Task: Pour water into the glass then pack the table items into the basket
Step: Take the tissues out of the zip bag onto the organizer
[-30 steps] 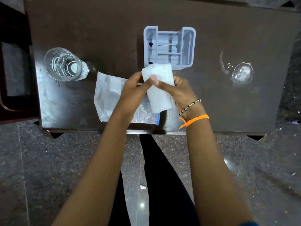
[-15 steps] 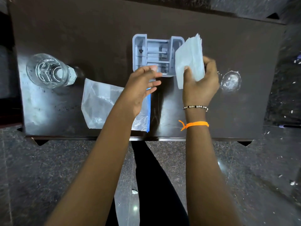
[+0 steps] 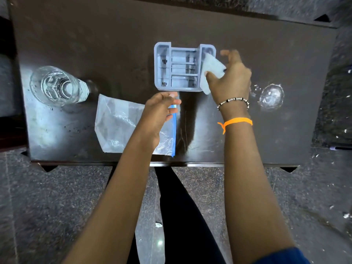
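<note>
A dark, glossy table point(image 3: 266, 141) stands on a speckled stone floor point(image 3: 57, 206), seen from above with the person's 2 forearms reaching in over its near edge.

Nearest the edge lies a clear zip bag point(image 3: 122, 124) with a blue seal strip, flat and apparently empty, its mouth turned toward the middle of the table. The left hand point(image 3: 158, 113) hovers over the bag's sealed end with its fingers loosely curled and gripping nothing; it looks parked there, likely ready to take the bag as the next item to pack.

Just beyond, the right hand point(image 3: 230, 80) pinches a folded white tissue pack point(image 3: 211, 68) between thumb and fingers, tilted so its far end dips into the right-hand compartment of the grey-blue basket point(image 3: 162, 52). The slant suits sliding a flat thing down into a narrow slot, so the step in hand is seating the pack there.

To the far left, well apart from the basket, the glass point(image 3: 59, 84) stands upright with water in it, so the pouring looks done. To the right, a small puddle point(image 3: 271, 96) glints on the table.
</note>
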